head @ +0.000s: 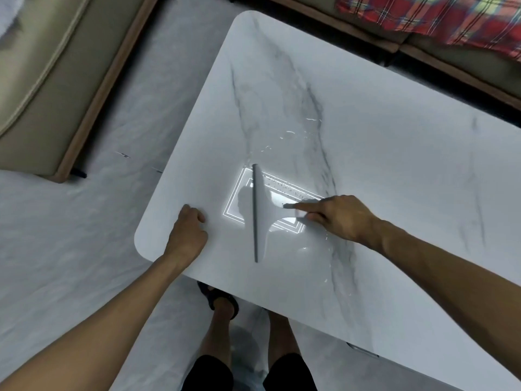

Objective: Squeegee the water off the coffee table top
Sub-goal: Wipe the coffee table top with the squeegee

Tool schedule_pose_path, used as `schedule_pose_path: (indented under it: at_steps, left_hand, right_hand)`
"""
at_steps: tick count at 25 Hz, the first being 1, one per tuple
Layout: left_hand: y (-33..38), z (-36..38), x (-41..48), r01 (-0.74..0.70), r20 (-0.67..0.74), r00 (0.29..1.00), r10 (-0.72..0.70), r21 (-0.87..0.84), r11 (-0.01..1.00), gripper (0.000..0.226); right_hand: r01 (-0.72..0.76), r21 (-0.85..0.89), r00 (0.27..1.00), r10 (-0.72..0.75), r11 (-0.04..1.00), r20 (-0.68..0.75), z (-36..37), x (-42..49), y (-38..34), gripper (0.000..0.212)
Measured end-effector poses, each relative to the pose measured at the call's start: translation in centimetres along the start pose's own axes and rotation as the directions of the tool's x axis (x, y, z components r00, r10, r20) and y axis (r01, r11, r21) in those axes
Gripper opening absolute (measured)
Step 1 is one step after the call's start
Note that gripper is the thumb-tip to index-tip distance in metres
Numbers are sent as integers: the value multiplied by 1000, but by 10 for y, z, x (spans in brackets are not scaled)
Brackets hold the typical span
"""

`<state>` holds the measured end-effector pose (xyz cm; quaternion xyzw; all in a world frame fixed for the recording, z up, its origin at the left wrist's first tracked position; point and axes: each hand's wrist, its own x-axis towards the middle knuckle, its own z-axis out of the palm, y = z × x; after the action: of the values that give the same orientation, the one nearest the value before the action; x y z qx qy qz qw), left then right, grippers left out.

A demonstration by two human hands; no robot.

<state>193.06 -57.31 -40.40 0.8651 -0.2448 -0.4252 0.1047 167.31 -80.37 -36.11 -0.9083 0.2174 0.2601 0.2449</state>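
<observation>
Right hand [338, 218] fingers wrap blurred squeegee [260, 210] handle; left hand [187, 232] fingers curled under, tips hidden.

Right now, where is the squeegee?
Head view: the squeegee is on the coffee table near its left end, between the left hand and the right hand gripping its handle.
</observation>
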Motion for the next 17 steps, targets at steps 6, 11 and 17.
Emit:
schedule_pose_path:
  at_steps: [6,11,17]
  left_hand:
    - [45,16,11,-33,54,998,32,22,999,26]
    - [58,1,16,74,-56,995,-82,-144,987,30]
    - [27,-43,38,124,-286,937,-200,-262,957,38]
  right_hand:
    - [-329,6,941,329,944,-80,-5,-86,85,37]
    - [-300,136,933,320,944,-164,-34,-62,74,40]
    - [-108,367,950,205,924,-235,-95,122,-26,43]
